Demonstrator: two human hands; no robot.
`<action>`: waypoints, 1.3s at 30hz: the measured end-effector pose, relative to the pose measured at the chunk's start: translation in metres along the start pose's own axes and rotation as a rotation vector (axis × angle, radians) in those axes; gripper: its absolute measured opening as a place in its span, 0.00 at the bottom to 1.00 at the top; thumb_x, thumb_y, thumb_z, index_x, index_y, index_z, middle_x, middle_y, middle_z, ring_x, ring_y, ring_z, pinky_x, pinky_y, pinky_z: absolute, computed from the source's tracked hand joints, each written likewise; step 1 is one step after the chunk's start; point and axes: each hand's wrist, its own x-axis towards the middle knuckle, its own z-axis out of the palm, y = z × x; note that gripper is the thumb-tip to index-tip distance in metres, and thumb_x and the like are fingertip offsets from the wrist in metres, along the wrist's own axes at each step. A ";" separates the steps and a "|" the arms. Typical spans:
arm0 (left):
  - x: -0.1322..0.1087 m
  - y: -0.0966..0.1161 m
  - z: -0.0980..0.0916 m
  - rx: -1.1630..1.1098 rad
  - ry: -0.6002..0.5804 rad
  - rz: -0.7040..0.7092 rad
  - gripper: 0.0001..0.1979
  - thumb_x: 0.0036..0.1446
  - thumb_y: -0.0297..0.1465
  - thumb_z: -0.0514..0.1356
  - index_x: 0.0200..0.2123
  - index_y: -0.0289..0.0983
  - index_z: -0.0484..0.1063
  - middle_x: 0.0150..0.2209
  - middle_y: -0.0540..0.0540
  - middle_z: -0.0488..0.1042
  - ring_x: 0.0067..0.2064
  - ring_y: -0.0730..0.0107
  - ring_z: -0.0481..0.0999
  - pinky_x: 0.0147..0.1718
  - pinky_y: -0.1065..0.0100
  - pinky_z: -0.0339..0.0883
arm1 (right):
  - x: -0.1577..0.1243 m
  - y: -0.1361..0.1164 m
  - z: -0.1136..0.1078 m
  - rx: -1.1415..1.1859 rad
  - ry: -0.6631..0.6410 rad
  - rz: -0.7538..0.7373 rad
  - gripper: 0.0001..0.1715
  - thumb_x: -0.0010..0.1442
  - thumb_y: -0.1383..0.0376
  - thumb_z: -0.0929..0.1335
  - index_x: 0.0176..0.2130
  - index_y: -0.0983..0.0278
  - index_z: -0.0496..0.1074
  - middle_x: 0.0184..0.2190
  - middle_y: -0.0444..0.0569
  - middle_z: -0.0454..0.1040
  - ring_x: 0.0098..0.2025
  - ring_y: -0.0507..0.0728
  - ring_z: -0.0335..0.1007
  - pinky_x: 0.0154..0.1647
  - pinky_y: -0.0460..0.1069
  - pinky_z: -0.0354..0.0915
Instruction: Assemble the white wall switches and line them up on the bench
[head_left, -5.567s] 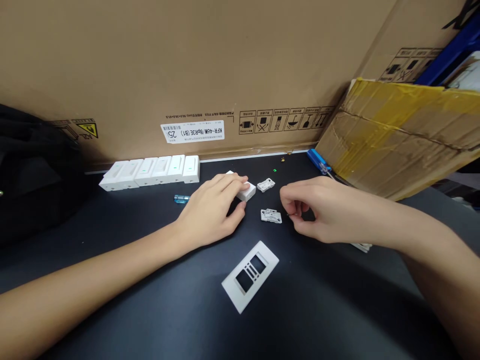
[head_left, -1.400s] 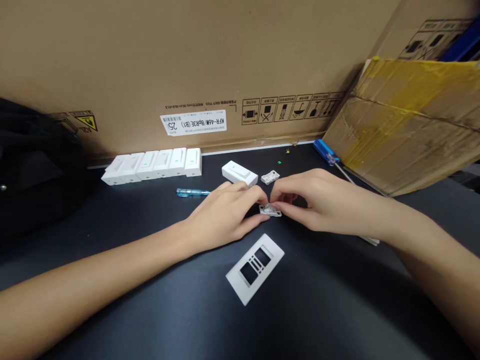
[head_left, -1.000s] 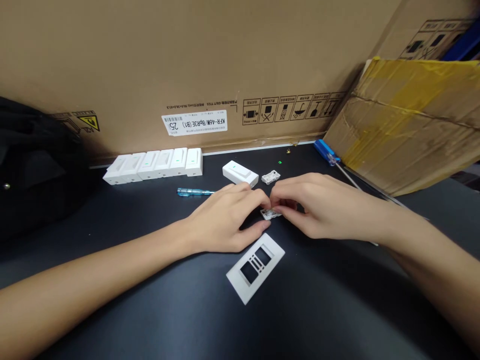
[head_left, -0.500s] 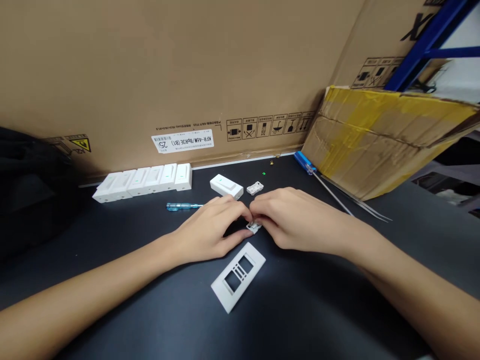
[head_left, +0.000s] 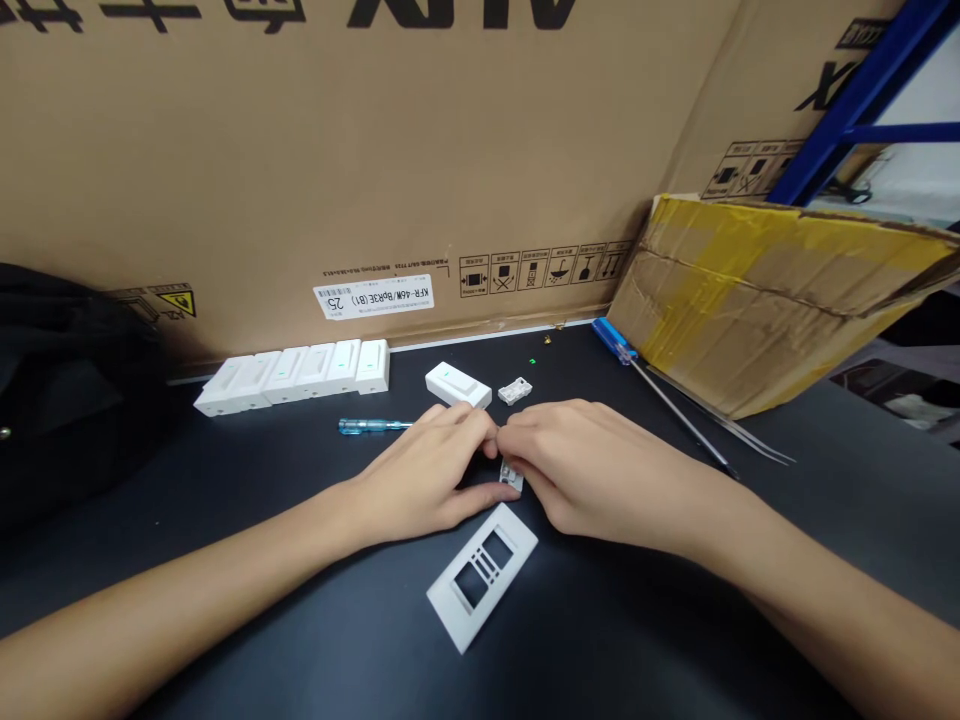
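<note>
A small plastic part [head_left: 511, 477] is located between both hands. The left hand [head_left: 424, 475] is half curled, thumb at the part's near edge; the right hand [head_left: 581, 470] is curled over it. Grip, direction and long axis cannot be determined. The black tabletop [head_left: 315, 630] is backed by a cardboard box [head_left: 375, 150].

perhaps a workshop, screwdriver [head_left: 618, 343], cardboard boxes [head_left: 360, 160]
</note>
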 end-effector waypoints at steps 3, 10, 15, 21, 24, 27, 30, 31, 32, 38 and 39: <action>0.000 0.002 -0.002 0.004 0.000 -0.020 0.16 0.70 0.46 0.61 0.42 0.40 0.62 0.41 0.45 0.74 0.42 0.57 0.73 0.43 0.55 0.67 | 0.000 -0.002 0.000 -0.024 -0.007 -0.001 0.09 0.64 0.74 0.67 0.37 0.62 0.74 0.37 0.48 0.80 0.38 0.58 0.76 0.33 0.52 0.52; -0.001 0.006 -0.005 -0.044 -0.043 0.003 0.10 0.68 0.37 0.61 0.46 0.40 0.64 0.46 0.44 0.75 0.45 0.57 0.75 0.46 0.53 0.67 | -0.004 0.000 -0.003 -0.062 -0.026 -0.012 0.12 0.65 0.74 0.65 0.39 0.61 0.76 0.38 0.48 0.80 0.39 0.59 0.77 0.35 0.52 0.54; -0.001 0.001 -0.003 -0.029 -0.026 0.011 0.15 0.71 0.44 0.61 0.46 0.40 0.64 0.44 0.44 0.75 0.46 0.56 0.74 0.44 0.55 0.67 | -0.005 0.000 -0.003 -0.078 -0.031 -0.014 0.11 0.65 0.73 0.66 0.38 0.60 0.76 0.38 0.48 0.81 0.38 0.60 0.77 0.35 0.53 0.56; 0.001 0.003 -0.004 -0.022 -0.044 0.042 0.12 0.74 0.41 0.58 0.45 0.39 0.64 0.44 0.43 0.76 0.46 0.57 0.74 0.43 0.56 0.66 | -0.007 0.001 0.000 -0.092 -0.019 -0.019 0.09 0.65 0.73 0.67 0.39 0.60 0.75 0.36 0.47 0.79 0.37 0.60 0.77 0.34 0.52 0.58; 0.001 0.003 -0.003 -0.026 -0.013 0.049 0.11 0.74 0.41 0.59 0.43 0.39 0.64 0.42 0.45 0.75 0.44 0.59 0.75 0.43 0.57 0.66 | -0.007 0.002 0.001 -0.086 -0.008 -0.012 0.11 0.63 0.75 0.67 0.39 0.59 0.75 0.35 0.46 0.80 0.37 0.60 0.78 0.35 0.53 0.59; 0.000 0.001 -0.001 -0.029 0.026 0.042 0.13 0.72 0.42 0.62 0.44 0.40 0.64 0.41 0.46 0.75 0.44 0.59 0.75 0.43 0.58 0.66 | -0.006 0.002 0.000 -0.081 -0.026 0.032 0.11 0.62 0.75 0.67 0.35 0.60 0.74 0.36 0.47 0.80 0.37 0.60 0.77 0.35 0.53 0.60; -0.001 -0.001 0.000 -0.049 0.026 0.086 0.12 0.71 0.41 0.63 0.44 0.40 0.65 0.41 0.47 0.76 0.44 0.60 0.74 0.44 0.59 0.66 | -0.006 0.002 0.000 -0.097 -0.039 0.072 0.10 0.61 0.73 0.67 0.32 0.60 0.73 0.34 0.48 0.80 0.36 0.61 0.77 0.35 0.53 0.59; -0.002 -0.001 0.000 -0.060 0.025 0.109 0.11 0.71 0.40 0.63 0.44 0.40 0.66 0.41 0.47 0.76 0.44 0.61 0.74 0.44 0.59 0.67 | -0.006 0.002 0.000 -0.100 -0.040 0.076 0.10 0.61 0.73 0.66 0.31 0.60 0.73 0.33 0.48 0.79 0.36 0.61 0.77 0.34 0.53 0.59; -0.003 -0.001 0.000 -0.072 0.021 0.130 0.09 0.71 0.38 0.63 0.43 0.40 0.67 0.42 0.47 0.77 0.44 0.62 0.74 0.45 0.60 0.67 | -0.007 0.003 0.001 -0.100 -0.041 0.080 0.10 0.61 0.73 0.66 0.31 0.60 0.72 0.33 0.48 0.79 0.36 0.61 0.77 0.34 0.53 0.58; -0.005 0.000 0.000 -0.073 -0.023 0.215 0.06 0.73 0.26 0.55 0.45 0.40 0.71 0.43 0.46 0.80 0.46 0.65 0.78 0.45 0.62 0.68 | -0.008 0.006 0.002 -0.163 -0.022 0.112 0.09 0.59 0.73 0.66 0.32 0.60 0.71 0.34 0.50 0.79 0.36 0.62 0.75 0.34 0.53 0.56; -0.005 0.000 0.000 -0.065 -0.001 0.218 0.06 0.73 0.26 0.54 0.44 0.40 0.70 0.42 0.47 0.80 0.46 0.65 0.77 0.45 0.62 0.68 | -0.008 0.006 0.002 -0.160 -0.019 0.106 0.10 0.59 0.74 0.65 0.32 0.60 0.71 0.35 0.50 0.79 0.36 0.62 0.75 0.34 0.53 0.57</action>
